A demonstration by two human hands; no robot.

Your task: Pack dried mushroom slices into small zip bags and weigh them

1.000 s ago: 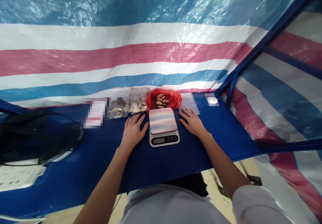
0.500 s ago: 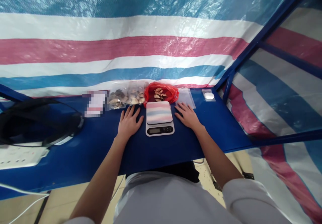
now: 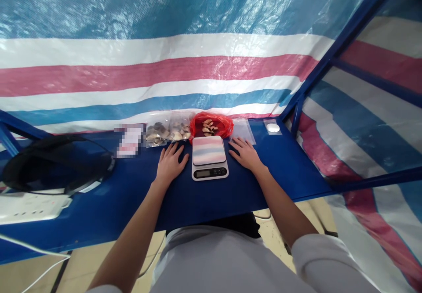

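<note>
A white digital kitchen scale point(image 3: 211, 173) lies on the blue table point(image 3: 204, 200), its shiny top plate bearing nothing. To its left my left hand point(image 3: 170, 163) rests flat with fingers spread, holding nothing. On the other side my right hand point(image 3: 245, 153) lies flat too, fingertips at the edge of a clear plastic bag point(image 3: 243, 130). Behind the scale an open red plastic bag point(image 3: 226, 126) holds several pale brown dried pieces point(image 3: 208, 127). Two clear bags of dried slices, the left bag point(image 3: 157, 134) and the right bag point(image 3: 180, 130), stand beyond my left fingertips.
A small white oval object point(image 3: 273, 128) sits on a clear packet at the back right. At the left are a blurred-out printed card point(image 3: 130, 140), a black strapped headgear point(image 3: 49, 163) and a white power strip point(image 3: 36, 207). Striped sheeting point(image 3: 158, 49) hangs behind; blue frame bars point(image 3: 298, 108) stand at right.
The view has tilted slightly upward, so the table's things appear a little lower. Both hands keep their places beside the scale.
</note>
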